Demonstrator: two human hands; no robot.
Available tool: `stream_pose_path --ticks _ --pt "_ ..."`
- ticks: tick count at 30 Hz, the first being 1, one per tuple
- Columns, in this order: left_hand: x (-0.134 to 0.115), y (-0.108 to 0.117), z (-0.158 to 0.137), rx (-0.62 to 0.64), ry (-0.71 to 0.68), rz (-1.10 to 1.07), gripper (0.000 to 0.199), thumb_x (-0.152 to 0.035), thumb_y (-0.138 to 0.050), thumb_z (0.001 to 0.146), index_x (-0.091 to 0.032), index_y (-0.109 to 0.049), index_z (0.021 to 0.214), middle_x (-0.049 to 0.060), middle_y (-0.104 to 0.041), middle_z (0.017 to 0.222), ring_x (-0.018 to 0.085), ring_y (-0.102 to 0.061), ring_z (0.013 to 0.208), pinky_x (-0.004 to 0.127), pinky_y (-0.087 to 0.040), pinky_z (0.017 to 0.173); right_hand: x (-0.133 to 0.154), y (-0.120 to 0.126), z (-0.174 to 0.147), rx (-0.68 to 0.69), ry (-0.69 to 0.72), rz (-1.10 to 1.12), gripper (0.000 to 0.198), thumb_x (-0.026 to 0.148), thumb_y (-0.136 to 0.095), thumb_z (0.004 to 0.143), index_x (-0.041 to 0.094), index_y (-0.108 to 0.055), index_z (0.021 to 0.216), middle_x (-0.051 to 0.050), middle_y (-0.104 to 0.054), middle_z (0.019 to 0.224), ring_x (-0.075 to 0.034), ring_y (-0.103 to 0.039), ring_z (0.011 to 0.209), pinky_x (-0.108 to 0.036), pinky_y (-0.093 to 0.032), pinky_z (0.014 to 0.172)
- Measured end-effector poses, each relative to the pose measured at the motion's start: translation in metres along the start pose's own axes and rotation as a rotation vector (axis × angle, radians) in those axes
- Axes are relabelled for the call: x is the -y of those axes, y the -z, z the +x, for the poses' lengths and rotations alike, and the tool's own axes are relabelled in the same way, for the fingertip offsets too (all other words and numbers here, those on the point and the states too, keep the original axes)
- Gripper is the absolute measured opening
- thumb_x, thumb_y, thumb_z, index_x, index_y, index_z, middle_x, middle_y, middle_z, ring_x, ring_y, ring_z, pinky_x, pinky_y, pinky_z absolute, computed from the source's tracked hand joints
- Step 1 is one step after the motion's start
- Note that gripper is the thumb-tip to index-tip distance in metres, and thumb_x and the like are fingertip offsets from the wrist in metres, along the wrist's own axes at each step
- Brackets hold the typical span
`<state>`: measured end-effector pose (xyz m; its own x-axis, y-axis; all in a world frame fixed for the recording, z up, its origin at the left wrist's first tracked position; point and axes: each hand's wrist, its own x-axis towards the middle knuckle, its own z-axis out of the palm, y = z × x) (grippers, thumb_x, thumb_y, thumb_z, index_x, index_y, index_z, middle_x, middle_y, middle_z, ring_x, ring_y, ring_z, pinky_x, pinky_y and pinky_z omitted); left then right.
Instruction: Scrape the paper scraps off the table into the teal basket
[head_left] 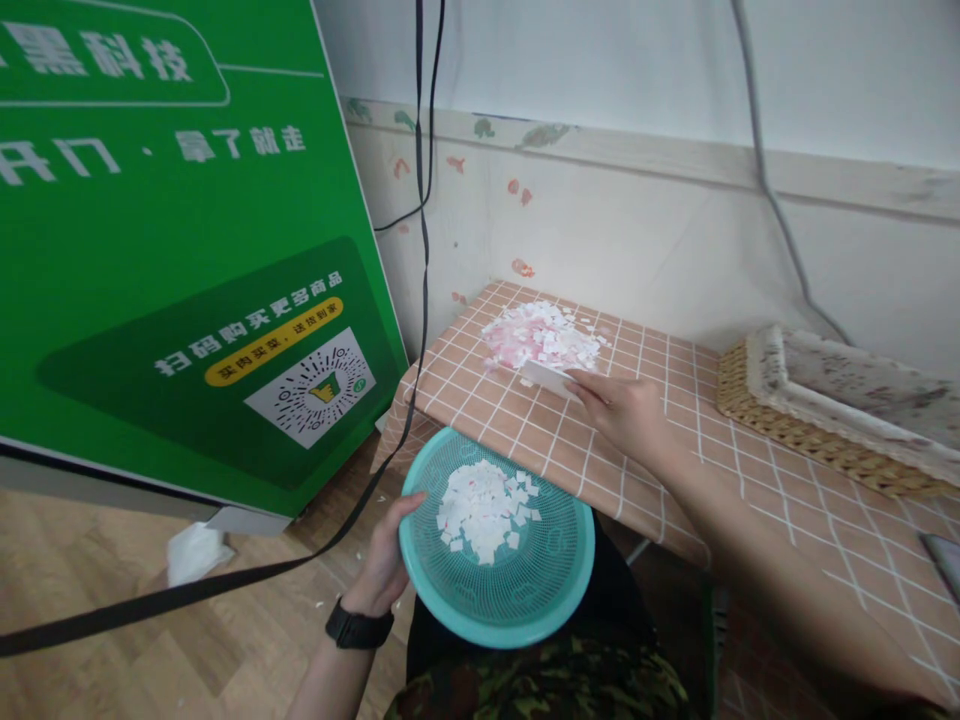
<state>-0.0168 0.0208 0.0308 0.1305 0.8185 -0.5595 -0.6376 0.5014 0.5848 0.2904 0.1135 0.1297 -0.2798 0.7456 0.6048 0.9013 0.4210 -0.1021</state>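
My left hand (385,562), with a dark watch on the wrist, grips the left rim of a round teal plastic colander (551,585). Small white paper squares (481,508) lie heaped inside it. The colander sits just below the table's front edge, over my lap. In my right hand (628,412) is a thin white card (549,378), pinched between thumb and fingers and tilted low over the tabletop. Its far edge is at the near side of a pile of white and pink paper scraps (536,335) on the table.
A checked brown tablecloth (637,355) covers the table against the wall. At the right stand a lined wicker basket (757,400) and a dark flat object (943,562). A green cabinet (187,220) is at the left. A black strap (426,260) hangs across the view.
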Motion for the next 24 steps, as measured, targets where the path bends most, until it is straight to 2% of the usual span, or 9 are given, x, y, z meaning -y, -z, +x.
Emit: stream_pose_path --ticks 5,9,15,20,24 --pt "0.000 0.002 0.000 -0.014 0.000 -0.005 0.015 -0.024 -0.070 0.070 -0.010 -0.073 0.075 0.005 -0.074 0.069 0.018 -0.065 0.059 0.029 -0.052 0.062 -0.003 0.005 0.007 0.085 0.045 0.061 0.026 0.030 -0.051 0.089 0.023 -0.070 0.106 -0.004 -0.074 0.090 -0.018 -0.069 0.068 -0.028 -0.051 0.058" --pt "0.000 0.002 0.000 -0.034 -0.008 0.014 0.014 -0.024 -0.070 0.070 -0.011 -0.073 0.075 0.005 -0.074 0.068 0.018 -0.066 0.060 0.029 -0.052 0.062 -0.006 0.013 0.009 0.025 0.013 0.053 0.025 0.032 -0.052 0.089 0.023 -0.072 0.103 -0.005 -0.074 0.089 -0.019 -0.070 0.068 -0.029 -0.052 0.057" --pt "0.002 0.002 0.001 -0.068 -0.028 0.006 0.013 -0.024 -0.073 0.066 -0.011 -0.072 0.070 0.003 -0.072 0.064 0.016 -0.064 0.057 0.027 -0.051 0.059 -0.009 0.015 0.002 0.060 0.001 0.083 0.025 0.032 -0.054 0.088 0.023 -0.072 0.102 -0.005 -0.073 0.090 -0.019 -0.070 0.068 -0.029 -0.051 0.055" --pt "0.002 0.003 0.002 -0.062 -0.015 0.027 0.016 -0.025 -0.073 0.067 -0.011 -0.072 0.073 0.004 -0.073 0.068 0.017 -0.065 0.059 0.028 -0.051 0.061 -0.012 0.017 0.000 0.001 -0.071 0.039 0.025 0.035 -0.055 0.087 0.025 -0.073 0.100 -0.004 -0.074 0.087 -0.019 -0.069 0.064 -0.028 -0.051 0.054" --pt "0.002 0.003 0.001 -0.050 -0.010 0.031 0.017 -0.026 -0.072 0.068 -0.011 -0.072 0.076 0.005 -0.074 0.070 0.018 -0.065 0.061 0.029 -0.051 0.063 -0.012 0.013 0.003 0.053 -0.070 0.065 0.027 0.035 -0.053 0.088 0.023 -0.073 0.102 -0.006 -0.074 0.088 -0.019 -0.070 0.066 -0.029 -0.051 0.057"
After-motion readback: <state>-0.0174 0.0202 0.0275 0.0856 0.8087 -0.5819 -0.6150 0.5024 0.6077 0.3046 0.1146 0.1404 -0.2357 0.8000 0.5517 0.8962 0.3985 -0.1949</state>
